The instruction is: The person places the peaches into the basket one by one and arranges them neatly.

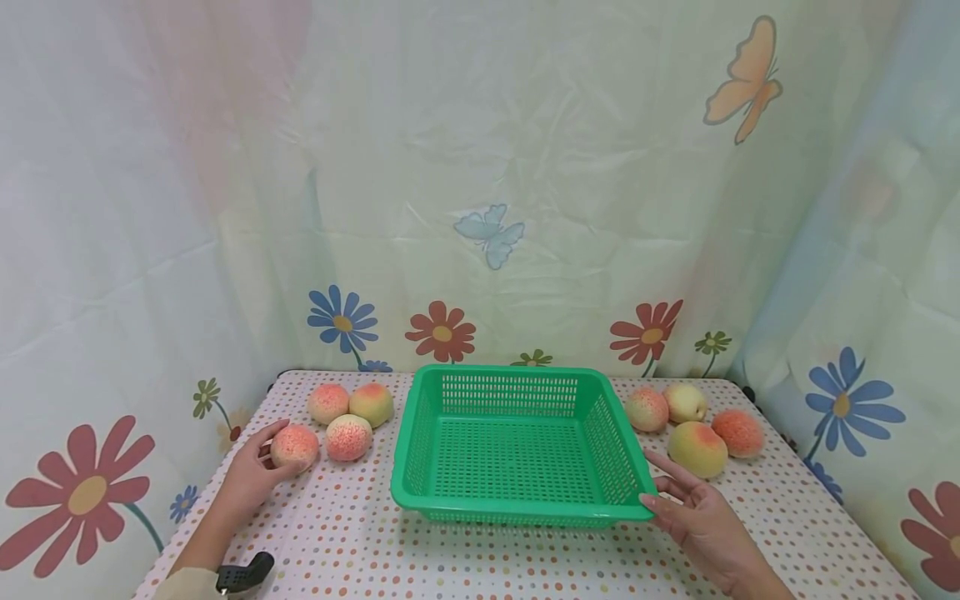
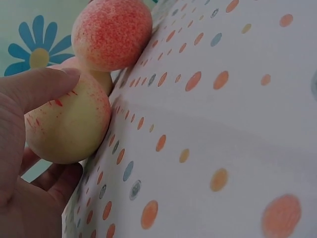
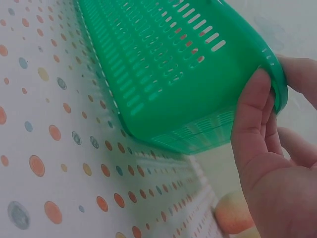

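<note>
A green basket (image 1: 525, 510) stands on a dotted tablecloth (image 1: 450, 567), its open top facing up and nothing in it. To the left of the basket, well apart from it, the left hand (image 1: 251, 475) holds a pinkish peach (image 1: 295, 448). Its thumb lies across one side of the peach and the fingers curve round the other, so the fingers are clamped on the fruit.

Between that peach and the basket, three more peaches sit close together: a pink one (image 1: 328, 404) at the back, a yellow-and-red one (image 1: 371, 405) nearest the basket, and a speckled one (image 1: 348, 437) in front of those two.

At the basket's near right corner, the right hand (image 1: 697, 517) grips the rim. Its thumb and fingers are clamped on the edge from both sides.

To the right of the basket lie four more fruits: a speckled pink peach (image 1: 647, 410) just beside the basket wall, a pale yellow fruit (image 1: 686, 402) next to it, a large yellow peach with a red blush (image 1: 698, 449) nearer the right hand, and a deep orange-pink peach (image 1: 738, 433) farthest from the basket. Behind the basket hangs a curtain (image 1: 585, 125) printed with flowers and butterflies.
</note>
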A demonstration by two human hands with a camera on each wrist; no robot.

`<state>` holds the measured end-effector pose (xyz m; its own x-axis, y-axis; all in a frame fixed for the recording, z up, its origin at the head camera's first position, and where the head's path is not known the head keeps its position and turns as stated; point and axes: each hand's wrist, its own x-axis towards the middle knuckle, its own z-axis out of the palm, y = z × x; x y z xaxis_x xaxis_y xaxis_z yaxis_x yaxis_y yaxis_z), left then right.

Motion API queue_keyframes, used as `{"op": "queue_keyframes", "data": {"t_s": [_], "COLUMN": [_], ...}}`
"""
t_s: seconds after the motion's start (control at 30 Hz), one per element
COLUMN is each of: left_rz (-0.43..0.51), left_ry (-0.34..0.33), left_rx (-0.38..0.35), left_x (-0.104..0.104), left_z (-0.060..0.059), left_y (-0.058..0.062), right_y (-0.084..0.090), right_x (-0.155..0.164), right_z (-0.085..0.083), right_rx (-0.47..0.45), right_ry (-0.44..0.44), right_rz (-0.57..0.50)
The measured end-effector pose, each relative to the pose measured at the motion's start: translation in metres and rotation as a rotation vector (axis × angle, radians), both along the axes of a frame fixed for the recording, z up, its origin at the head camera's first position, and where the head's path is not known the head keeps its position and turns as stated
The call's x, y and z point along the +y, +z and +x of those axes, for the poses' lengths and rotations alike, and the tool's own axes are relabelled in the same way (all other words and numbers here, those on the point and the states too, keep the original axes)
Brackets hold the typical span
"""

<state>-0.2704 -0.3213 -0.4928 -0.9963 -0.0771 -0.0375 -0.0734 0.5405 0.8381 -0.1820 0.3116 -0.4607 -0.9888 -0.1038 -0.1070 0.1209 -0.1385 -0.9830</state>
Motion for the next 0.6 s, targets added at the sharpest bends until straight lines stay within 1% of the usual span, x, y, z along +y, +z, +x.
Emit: {"op": "queue_keyframes", "data": {"t_s": [0.33, 0.6], "left_rz": [0.017, 0.039], "left_ry": [0.024, 0.018], "left_rx": [0.008, 0.009], "left_x": [0.0004, -0.0003], "left_z": [0.0011, 0.0031], "left_y": [-0.0026, -0.0035], "right_y": [0.0003, 0.0003], "right_x": [0.0016, 0.0032], "right_z": [-0.0022, -0.0031], "right_rx": [-0.032, -0.029], "right_ry": [-0.004, 0.018], "right_rz": [0.011, 0.007]}}
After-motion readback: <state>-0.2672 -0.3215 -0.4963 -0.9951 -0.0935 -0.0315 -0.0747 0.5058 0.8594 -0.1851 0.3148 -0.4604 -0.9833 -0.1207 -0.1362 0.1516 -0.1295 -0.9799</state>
